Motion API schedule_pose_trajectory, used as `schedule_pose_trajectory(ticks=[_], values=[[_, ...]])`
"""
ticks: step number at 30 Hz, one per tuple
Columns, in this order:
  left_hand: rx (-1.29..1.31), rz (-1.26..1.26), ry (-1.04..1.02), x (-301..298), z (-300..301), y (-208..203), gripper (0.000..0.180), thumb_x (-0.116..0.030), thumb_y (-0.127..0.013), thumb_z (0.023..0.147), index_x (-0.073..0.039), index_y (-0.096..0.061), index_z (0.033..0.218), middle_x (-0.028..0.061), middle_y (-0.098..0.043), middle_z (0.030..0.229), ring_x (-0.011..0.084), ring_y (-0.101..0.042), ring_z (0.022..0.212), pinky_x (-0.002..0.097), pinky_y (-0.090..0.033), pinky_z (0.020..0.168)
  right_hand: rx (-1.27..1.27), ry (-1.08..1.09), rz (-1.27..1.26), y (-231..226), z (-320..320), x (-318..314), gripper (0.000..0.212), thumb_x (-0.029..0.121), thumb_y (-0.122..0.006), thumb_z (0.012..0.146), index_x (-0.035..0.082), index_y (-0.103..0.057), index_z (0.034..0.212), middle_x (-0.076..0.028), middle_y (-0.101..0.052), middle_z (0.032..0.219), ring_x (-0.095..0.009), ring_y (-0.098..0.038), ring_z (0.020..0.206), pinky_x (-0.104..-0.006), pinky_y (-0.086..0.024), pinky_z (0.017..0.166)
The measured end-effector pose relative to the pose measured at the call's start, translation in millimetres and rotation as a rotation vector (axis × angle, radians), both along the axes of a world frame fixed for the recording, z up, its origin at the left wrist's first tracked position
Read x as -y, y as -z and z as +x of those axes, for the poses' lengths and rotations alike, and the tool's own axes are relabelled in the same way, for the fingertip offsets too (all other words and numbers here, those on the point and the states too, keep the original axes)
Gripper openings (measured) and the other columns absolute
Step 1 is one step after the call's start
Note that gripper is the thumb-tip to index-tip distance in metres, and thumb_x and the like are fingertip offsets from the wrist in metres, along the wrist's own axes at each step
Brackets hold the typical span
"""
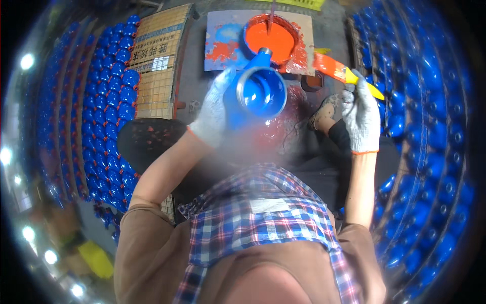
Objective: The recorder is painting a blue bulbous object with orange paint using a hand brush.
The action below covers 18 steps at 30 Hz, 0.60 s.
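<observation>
My left hand [211, 109], in a white knitted glove, is closed round the side of a blue hollow metal part [261, 93]. Its wide round mouth with a bare metal rim faces up, and a narrower neck points away toward the paint. In my gloved right hand [362, 119] is a paintbrush [331, 67] with a yellow handle. Its head is coated in orange-red paint and points left, apart from the blue part. Beyond both hands stands a round tub of orange-red paint [276, 43] with a thin stick upright in it.
The tub rests on a paint-smeared board [217, 63]. Stacked blue parts with red ends [109, 101] line the left, beside a tan slatted panel [157, 50]. More rows of blue parts [430, 137] fill the right. A small dark container [312, 82] sits below the brush.
</observation>
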<state>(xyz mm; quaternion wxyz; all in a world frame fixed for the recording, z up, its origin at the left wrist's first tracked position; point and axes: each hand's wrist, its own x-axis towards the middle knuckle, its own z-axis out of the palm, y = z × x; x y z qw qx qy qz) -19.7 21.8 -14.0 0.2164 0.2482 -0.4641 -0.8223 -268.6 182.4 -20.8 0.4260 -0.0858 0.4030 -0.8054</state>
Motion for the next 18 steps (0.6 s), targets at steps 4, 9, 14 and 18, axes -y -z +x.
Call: schedule_pose_trajectory(ticks=[4, 9, 14, 18], values=[[0.242, -0.239, 0.304, 5.4, 28.4, -40.6, 0.074, -0.035, -0.075, 0.070, -0.001, -0.045, 0.129, 0.0139, -0.057, 0.120, 0.0256, -0.060, 0.107, 0.0375, -0.052, 0.089, -0.585, 0.075, 0.393, -37.5, 38.9, 8.7, 0.033, 0.029, -0.055, 0.096, 0.000, -0.062, 0.107, 0.000, -0.054, 0.068, -0.006, -0.047, 0.055, -0.0194, -0.036, 0.050], [0.541, -1.386, 0.356, -15.2, 19.0, -63.7, 0.069, -0.035, -0.079, 0.065, -0.004, -0.054, 0.121, 0.0180, -0.059, 0.113, 0.0311, -0.061, 0.102, 0.0366, -0.052, 0.082, -0.909, -0.095, 0.495, -27.2, 26.8, 32.4, 0.041, 0.042, -0.053, 0.093, 0.003, -0.063, 0.092, -0.002, -0.056, 0.063, -0.005, -0.048, 0.054, -0.0226, -0.038, 0.050], [0.722, -1.913, 0.477, -14.0, 17.5, -64.7, 0.064, -0.037, -0.076, 0.065, -0.007, -0.056, 0.118, 0.0169, -0.055, 0.116, 0.0317, -0.059, 0.098, 0.0376, -0.052, 0.073, -1.135, -0.209, 0.400, -19.5, 30.2, 58.2, 0.040, 0.039, -0.053, 0.093, 0.000, -0.063, 0.091, -0.008, -0.062, 0.074, -0.014, -0.057, 0.064, -0.0268, -0.043, 0.057], [0.705, -1.951, 0.531, -10.0, 14.0, -68.3, 0.064, -0.036, -0.076, 0.065, -0.007, -0.056, 0.119, 0.0170, -0.055, 0.115, 0.0322, -0.058, 0.096, 0.0381, -0.052, 0.073, -1.500, -0.256, 0.358, -10.2, 30.2, 53.8, 0.020, 0.018, -0.059, 0.092, 0.001, -0.061, 0.101, -0.013, -0.065, 0.083, -0.026, -0.065, 0.075, -0.0331, -0.050, 0.070]])
